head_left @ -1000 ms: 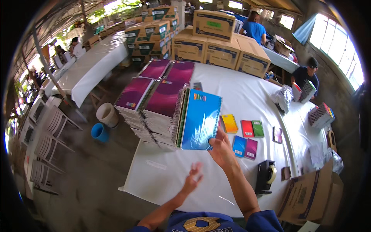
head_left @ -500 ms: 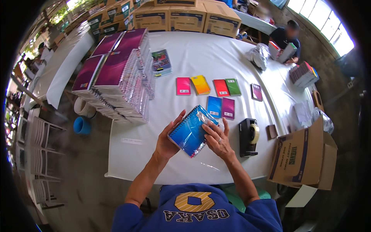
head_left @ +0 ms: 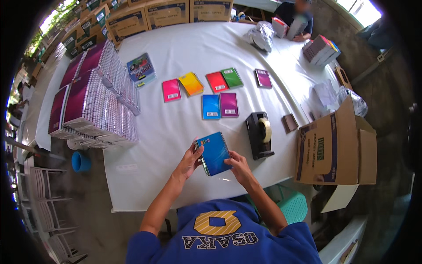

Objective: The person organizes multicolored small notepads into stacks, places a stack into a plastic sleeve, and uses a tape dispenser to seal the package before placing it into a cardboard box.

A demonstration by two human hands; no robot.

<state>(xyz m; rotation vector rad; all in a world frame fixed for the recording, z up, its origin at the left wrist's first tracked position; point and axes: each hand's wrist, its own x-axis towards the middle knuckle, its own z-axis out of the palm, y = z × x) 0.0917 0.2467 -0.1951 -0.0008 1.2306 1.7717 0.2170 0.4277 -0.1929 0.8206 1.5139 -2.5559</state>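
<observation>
Since the frame a half second back, our blue notebook (head_left: 213, 153) has tipped from slanted to nearly upright, spiral edge at the left, and both hands have slid lower along it; a second back our right hand alone held it high over the stacks.

Items, left to right:

- Blue bucket (head_left: 81, 161) on the floor, beside folding chairs (head_left: 48, 207).
- Stacks of purple spiral notebooks (head_left: 94, 103) at the left of the white table (head_left: 149, 167).
- One notebook with a printed cover (head_left: 140, 68), just right of the stacks.
- Small pads laid flat in a row: pink pad (head_left: 170, 89), yellow pad (head_left: 190, 83), red pad (head_left: 216, 81), green pad (head_left: 231, 77), purple pad (head_left: 263, 78); below them a blue pad (head_left: 211, 106) touching a magenta pad (head_left: 228, 104).
- Left hand (head_left: 190, 160): fingers closed on the notebook's left edge, thumb on its cover.
- Blue notebook: lifted over the near table edge, between our two hands, below the blue pad.
- Right hand (head_left: 238, 165): fingers clamped on the notebook's lower right corner.
- Black tape dispenser (head_left: 259, 134), just right of the notebook, standing on the table.
- Open cardboard box (head_left: 336, 152) off the table's right corner.
- Another person (head_left: 296, 17) seated at the far end, near a pile of books (head_left: 321, 49).
</observation>
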